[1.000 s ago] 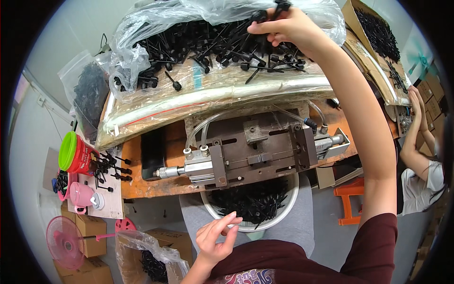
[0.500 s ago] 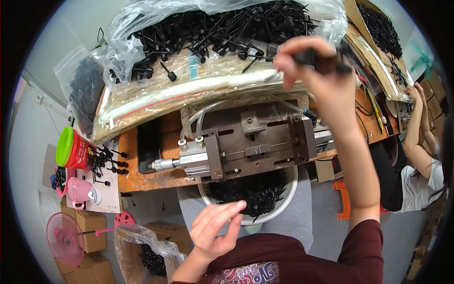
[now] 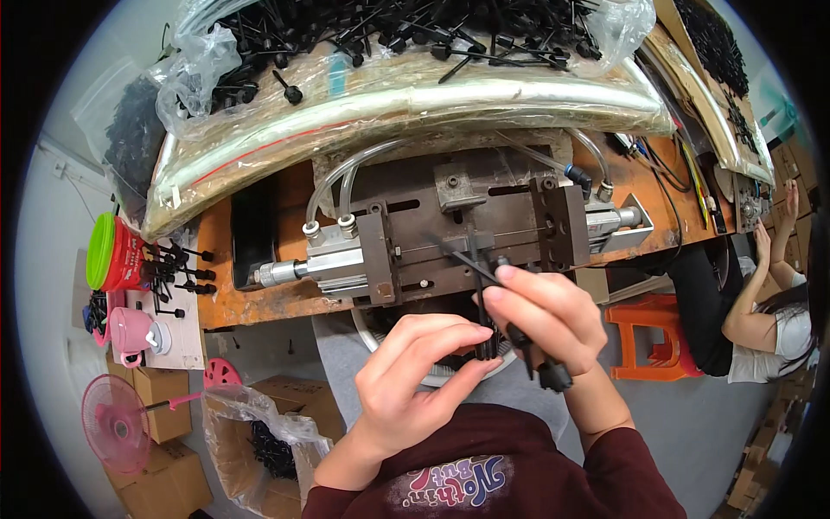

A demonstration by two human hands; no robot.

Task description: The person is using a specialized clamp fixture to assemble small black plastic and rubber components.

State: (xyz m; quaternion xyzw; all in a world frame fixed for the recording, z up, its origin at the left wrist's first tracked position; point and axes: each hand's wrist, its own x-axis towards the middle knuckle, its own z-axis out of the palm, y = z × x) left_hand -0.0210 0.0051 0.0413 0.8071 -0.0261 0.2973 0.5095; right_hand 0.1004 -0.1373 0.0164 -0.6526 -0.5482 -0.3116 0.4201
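Note:
My left hand [image 3: 406, 372] pinches one black plastic part [image 3: 487, 344] between thumb and fingers, its thin stem pointing up and away from me. Beside it, my right hand [image 3: 553, 324] is closed round several similar black stemmed parts [image 3: 553, 375], whose knobbed heads hang below the fingers; one stem juts out to the upper left. Both hands are just in front of a brown metal fixture [image 3: 432, 268] with a small block [image 3: 471, 243] at its middle, and the stem tips overlap it in view. Behind the hands, a white basket [image 3: 367, 337] on my lap is mostly hidden.
A plastic-lined tray edge [image 3: 415, 99] runs behind the fixture, with a heap of black parts [image 3: 389, 30] beyond. Clear air hoses [image 3: 333, 177] join the metal cylinders [image 3: 341, 268]. At left stand a red bucket [image 3: 128, 255] and pink fan [image 3: 117, 424]. Another person [image 3: 765, 324] works at right.
My right hand has come down from the heap with several black parts, meeting my left hand before the fixture. My left hand has moved slightly right and now pinches a part. The view has shifted.

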